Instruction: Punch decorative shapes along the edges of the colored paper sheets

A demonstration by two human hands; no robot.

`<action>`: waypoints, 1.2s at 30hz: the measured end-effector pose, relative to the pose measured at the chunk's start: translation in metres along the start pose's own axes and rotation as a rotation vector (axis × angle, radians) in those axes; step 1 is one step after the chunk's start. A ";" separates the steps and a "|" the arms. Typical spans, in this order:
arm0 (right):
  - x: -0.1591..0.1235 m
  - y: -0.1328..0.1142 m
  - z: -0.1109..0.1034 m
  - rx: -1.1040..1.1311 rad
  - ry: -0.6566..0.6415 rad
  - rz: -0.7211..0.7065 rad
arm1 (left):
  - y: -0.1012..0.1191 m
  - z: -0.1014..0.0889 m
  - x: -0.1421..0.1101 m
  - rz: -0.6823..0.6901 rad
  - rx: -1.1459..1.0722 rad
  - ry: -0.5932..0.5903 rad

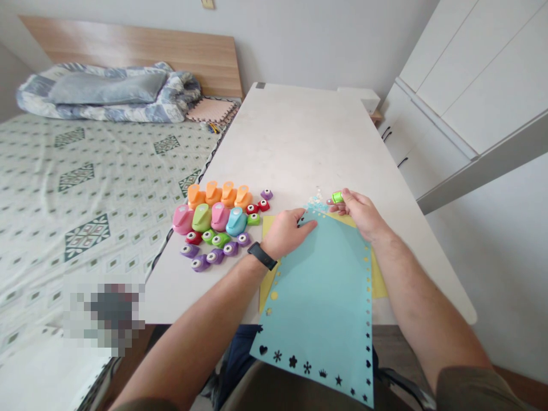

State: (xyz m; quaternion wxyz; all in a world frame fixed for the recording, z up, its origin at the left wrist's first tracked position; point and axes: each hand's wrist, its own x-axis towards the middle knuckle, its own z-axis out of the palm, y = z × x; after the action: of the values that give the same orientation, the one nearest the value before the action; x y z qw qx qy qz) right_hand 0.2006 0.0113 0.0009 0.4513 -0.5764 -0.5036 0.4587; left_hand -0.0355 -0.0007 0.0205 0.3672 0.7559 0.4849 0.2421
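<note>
A light blue sheet of paper (325, 285) lies in front of me, with shapes such as hearts, stars and a crown punched along its edges. Its near end hangs past the table edge. My left hand (291, 231), with a black band on the wrist, grips the sheet near its far left corner, thumb on top. In my right hand (359, 211) is a small green craft punch (338, 197), pinched between thumb and fingers just beyond the sheet's far right corner. Small paper cut-outs (317, 201) lie heaped between the hands. Yellow paper (379, 277) shows underneath the blue sheet.
Left of the paper, several craft punches stand in rows: large orange ones (214, 193), pink, green and blue ones (236, 220), and small purple ones (215, 256). The white table (299, 131) stretches away toward the wall. A bed (107, 165) adjoins it at left; white cabinets (428, 131) are at right.
</note>
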 end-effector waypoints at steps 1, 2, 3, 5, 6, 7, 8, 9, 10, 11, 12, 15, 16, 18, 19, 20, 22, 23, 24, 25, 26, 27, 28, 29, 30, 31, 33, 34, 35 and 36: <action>0.002 0.002 0.000 -0.024 0.007 -0.005 | 0.000 0.000 0.000 0.001 0.000 -0.001; 0.003 0.004 -0.001 -0.053 0.016 -0.013 | 0.000 0.000 0.000 0.003 -0.001 -0.002; 0.004 0.006 -0.001 -0.084 0.025 -0.022 | 0.000 0.000 0.000 0.005 -0.003 -0.004; 0.005 0.007 -0.002 -0.136 0.032 -0.036 | 0.000 0.000 0.000 0.007 -0.007 -0.008; 0.005 0.007 -0.002 -0.153 0.031 -0.039 | 0.000 0.000 0.000 0.008 -0.009 -0.009; 0.005 0.007 -0.002 -0.165 0.028 -0.043 | 0.000 0.000 0.000 0.009 -0.010 -0.009; 0.004 0.006 -0.002 -0.174 0.025 -0.047 | 0.001 -0.001 0.000 0.010 -0.012 -0.009; 0.004 0.006 -0.002 -0.180 0.025 -0.051 | 0.001 -0.001 0.000 0.011 -0.012 -0.007; 0.003 0.005 -0.002 -0.185 0.027 -0.055 | 0.001 -0.001 0.000 0.012 -0.012 -0.005; 0.003 0.004 -0.001 -0.188 0.028 -0.058 | 0.002 -0.001 -0.001 0.013 -0.012 -0.004; 0.003 0.004 -0.001 -0.192 0.029 -0.062 | 0.002 -0.001 -0.001 0.013 -0.012 -0.003; 0.002 0.003 0.000 -0.215 0.039 -0.072 | 0.003 -0.002 -0.002 0.015 -0.014 -0.005; 0.002 0.003 0.000 -0.222 0.044 -0.073 | 0.003 -0.002 -0.002 0.016 -0.014 -0.005; 0.002 0.003 0.001 -0.223 0.047 -0.068 | 0.003 -0.002 -0.001 0.020 -0.015 -0.004; 0.002 0.003 0.001 -0.218 0.045 -0.066 | 0.002 -0.002 -0.001 0.022 -0.015 -0.004; 0.001 0.003 0.002 -0.212 0.043 -0.065 | 0.002 -0.002 -0.001 0.023 -0.015 -0.002; 0.001 0.002 0.002 -0.202 0.039 -0.066 | 0.002 -0.002 0.000 0.024 -0.015 0.000; 0.001 0.002 0.002 -0.201 0.040 -0.067 | 0.002 -0.002 0.000 0.023 -0.013 0.002; 0.001 0.003 0.002 -0.203 0.041 -0.069 | 0.002 -0.002 0.000 0.022 -0.012 0.002; 0.001 0.003 0.002 -0.207 0.041 -0.070 | 0.002 -0.001 0.000 0.022 -0.013 0.000; 0.001 0.003 0.002 -0.213 0.041 -0.071 | 0.002 -0.001 0.000 0.023 -0.015 -0.002; 0.001 0.004 0.002 -0.219 0.042 -0.071 | 0.002 -0.001 0.000 0.023 -0.016 -0.003; 0.001 0.004 0.001 -0.225 0.043 -0.071 | 0.002 -0.001 0.000 0.022 -0.017 -0.002; 0.001 0.004 0.001 -0.229 0.042 -0.069 | 0.002 -0.001 0.000 0.022 -0.019 -0.002; 0.001 0.004 0.001 -0.230 0.043 -0.069 | 0.002 -0.001 -0.001 0.021 -0.021 -0.003; 0.001 0.004 0.001 -0.229 0.045 -0.068 | 0.002 -0.001 -0.001 0.021 -0.024 -0.004; 0.001 0.004 0.001 -0.217 0.052 -0.069 | 0.002 -0.001 -0.001 0.023 -0.028 -0.008; 0.001 0.003 0.001 -0.210 0.056 -0.069 | 0.002 -0.001 -0.001 0.022 -0.029 -0.009; 0.001 0.003 0.001 -0.204 0.058 -0.069 | 0.002 -0.001 -0.001 0.022 -0.029 -0.007; 0.001 0.003 0.002 -0.200 0.058 -0.068 | 0.002 -0.001 -0.001 0.022 -0.026 -0.005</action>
State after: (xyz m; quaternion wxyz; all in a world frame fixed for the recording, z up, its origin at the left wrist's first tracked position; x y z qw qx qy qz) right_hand 0.1996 0.0122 -0.0021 0.4212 -0.6142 -0.5528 0.3739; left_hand -0.0359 -0.0017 0.0228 0.3756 0.7569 0.4724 0.2507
